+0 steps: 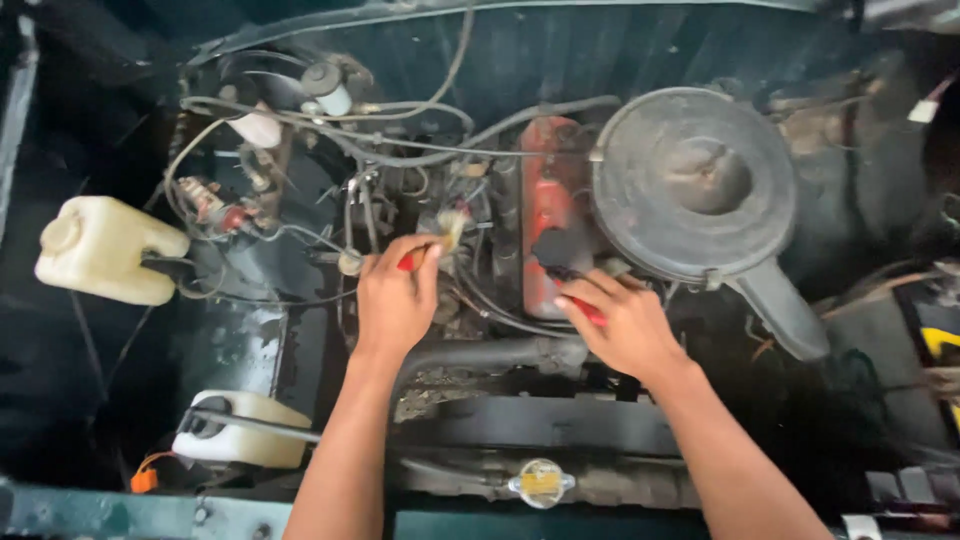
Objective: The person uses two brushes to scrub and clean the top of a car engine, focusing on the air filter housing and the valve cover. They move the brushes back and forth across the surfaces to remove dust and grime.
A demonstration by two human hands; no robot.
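I look down into an old car's engine bay. My left hand [396,300] is closed around a small brush [448,232] with a red handle; its pale bristles touch the hoses and wires at the engine's middle. My right hand [625,325] grips a red-handled tool [588,312] beside the red valve cover [545,205], just below a black cap [560,250]. Both forearms reach in from the bottom edge.
A round dark air cleaner [695,180] with a snout sits right of the valve cover. Two whitish plastic reservoirs [105,250] [245,430] stand at the left. A radiator cap [541,482] lies at the bottom centre. A black hose [490,355] runs under my hands.
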